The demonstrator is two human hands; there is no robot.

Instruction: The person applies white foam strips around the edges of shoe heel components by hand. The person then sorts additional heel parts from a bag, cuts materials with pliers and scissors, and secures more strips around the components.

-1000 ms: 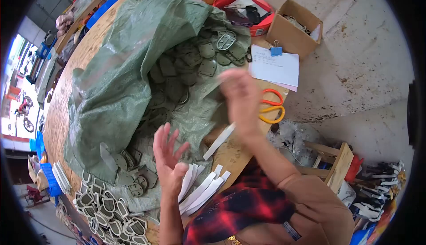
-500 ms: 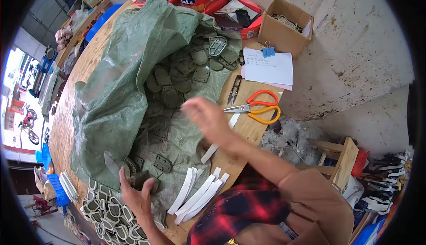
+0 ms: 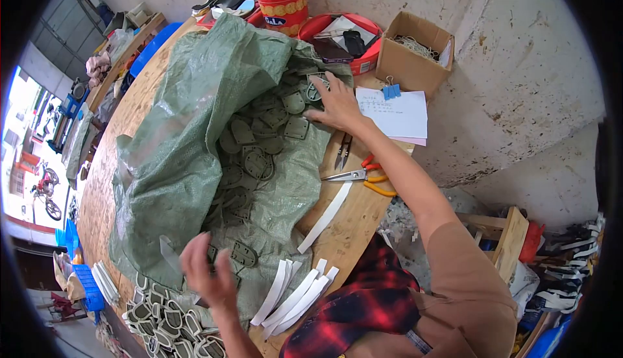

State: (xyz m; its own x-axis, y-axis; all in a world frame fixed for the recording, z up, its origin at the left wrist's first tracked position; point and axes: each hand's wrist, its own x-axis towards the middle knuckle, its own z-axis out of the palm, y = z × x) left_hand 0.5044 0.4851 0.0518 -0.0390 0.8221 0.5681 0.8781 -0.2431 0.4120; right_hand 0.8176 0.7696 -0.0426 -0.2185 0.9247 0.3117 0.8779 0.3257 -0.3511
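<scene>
Stretching beneath both hands, a wooden tabletop point(image 3: 354, 218) carries a large green woven sack point(image 3: 175, 157), its mouth folded back over a heap of olive pieces point(image 3: 243, 131) that spills toward the worker's left side. Pale-rimmed pieces point(image 3: 170, 319) crowd the near edge, below the sack. A cardboard box point(image 3: 407, 65) and a red basin point(image 3: 366, 61) stand beyond the sack's far end.

The worker's right hand point(image 3: 337, 105) reaches to the heap's far end, grip open, fingers spread and bent over a light-outlined piece point(image 3: 317, 87); whether the fingertips touch it cannot be told. The left hand point(image 3: 209, 277), blurred, is raised over the heap's near end, grip released, thumb well apart from the fingers.

A sheet of paper point(image 3: 402, 115) lies beside the right wrist, near the tabletop's edge. The right forearm passes over the handles of scissors point(image 3: 355, 175), leaving little room there. Bare wood opens between the scissors and a cluster of white strips point(image 3: 305, 293), with one loose strip point(image 3: 326, 218) crossing it. Small thread snips point(image 3: 344, 150) lie beside the sack's edge.
</scene>
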